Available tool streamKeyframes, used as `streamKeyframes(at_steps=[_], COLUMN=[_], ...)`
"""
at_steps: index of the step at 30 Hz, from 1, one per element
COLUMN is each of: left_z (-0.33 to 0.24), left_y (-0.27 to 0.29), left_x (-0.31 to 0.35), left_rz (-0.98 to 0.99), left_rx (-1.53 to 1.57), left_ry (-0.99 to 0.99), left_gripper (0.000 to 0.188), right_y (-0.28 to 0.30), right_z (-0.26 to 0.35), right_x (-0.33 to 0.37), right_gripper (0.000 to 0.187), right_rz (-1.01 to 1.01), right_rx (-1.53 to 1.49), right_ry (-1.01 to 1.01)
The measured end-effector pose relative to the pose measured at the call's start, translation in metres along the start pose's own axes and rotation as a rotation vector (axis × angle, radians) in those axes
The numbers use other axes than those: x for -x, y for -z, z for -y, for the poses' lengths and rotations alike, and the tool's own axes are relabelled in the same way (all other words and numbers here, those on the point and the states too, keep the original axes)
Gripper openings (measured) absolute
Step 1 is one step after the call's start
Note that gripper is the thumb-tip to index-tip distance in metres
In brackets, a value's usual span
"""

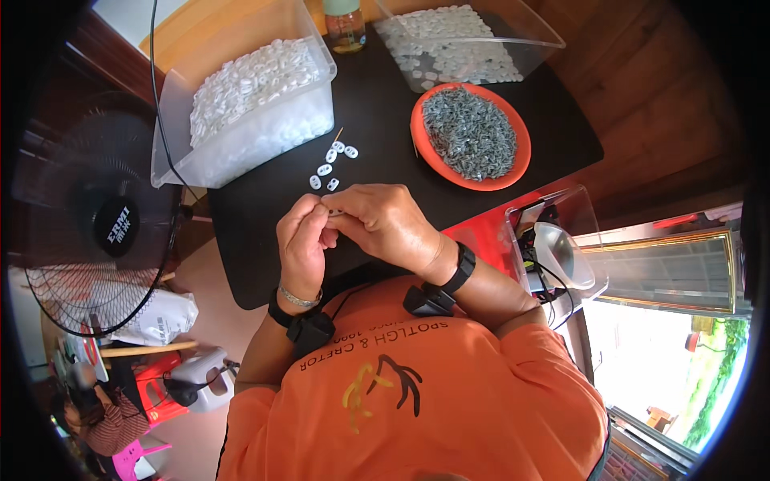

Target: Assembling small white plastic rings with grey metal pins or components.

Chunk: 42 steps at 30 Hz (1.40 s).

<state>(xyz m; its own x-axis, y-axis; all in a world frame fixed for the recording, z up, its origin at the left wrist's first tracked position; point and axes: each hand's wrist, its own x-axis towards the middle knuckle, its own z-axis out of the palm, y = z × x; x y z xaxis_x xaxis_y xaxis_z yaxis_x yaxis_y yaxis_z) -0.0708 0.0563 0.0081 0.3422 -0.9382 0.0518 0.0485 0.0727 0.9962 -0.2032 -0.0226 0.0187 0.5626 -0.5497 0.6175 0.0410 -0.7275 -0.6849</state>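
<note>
I saw left hand (301,244) and right hand (393,227) pinching a small piece (335,214); six white two-hole pieces (324,170) lay out, heaped tub (322,112) seemingly left.

A dark-topped desk (241,240) with rounded corners stands in a room with a pale pinkish floor (196,280). Brown wood panelling (650,88) fills the upper right. At left is a large black fan (104,176); below it are a red stool (166,410), a whitish stool (191,370) and a pink seat (128,460). Strong daylight glares through an opening (630,345) at lower right, with greenery (716,377) beyond.
</note>
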Motion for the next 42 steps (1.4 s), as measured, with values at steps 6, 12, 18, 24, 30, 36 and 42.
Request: streamKeyframes(at_steps=[6,12,18,24,30,36,42], left_z=[-0.011,-0.008,-0.002,0.0,0.004,0.004,0.005], left_y=[0.002,0.022,0.031,0.041,0.047,0.047,0.038], left_x=[-0.006,-0.007,-0.009,-0.009,-0.004,-0.001,0.0], left_rz=[-0.009,-0.092,-0.13,-0.139,-0.148,-0.109,-0.061], left_rx=[0.028,0.045,0.085,0.106,0.125,0.099,0.021], left_ry=[-0.066,-0.044,-0.038,-0.042,-0.018,0.008,0.078], left_gripper=[0.026,0.022,0.021,0.02,0.021,0.021,0.022], right_y=[0.043,0.138,0.107,0.011,-0.017,-0.018,-0.014], right_z=[0.002,-0.009,-0.037,-0.054,-0.058,-0.057,-0.031], right_x=[-0.028,-0.127,-0.115,-0.058,-0.046,-0.045,-0.038], right_gripper=[0.027,0.051,0.017,0.009,0.011,0.013,0.012], right_rz=[-0.01,-0.231,-0.19,0.327,0.513,0.497,0.368], right_rx=[0.231,0.798,0.764,0.5,0.588,0.615,0.071], right_ry=[0.146,0.005,0.14,0.056,-0.009,0.003,-0.351])
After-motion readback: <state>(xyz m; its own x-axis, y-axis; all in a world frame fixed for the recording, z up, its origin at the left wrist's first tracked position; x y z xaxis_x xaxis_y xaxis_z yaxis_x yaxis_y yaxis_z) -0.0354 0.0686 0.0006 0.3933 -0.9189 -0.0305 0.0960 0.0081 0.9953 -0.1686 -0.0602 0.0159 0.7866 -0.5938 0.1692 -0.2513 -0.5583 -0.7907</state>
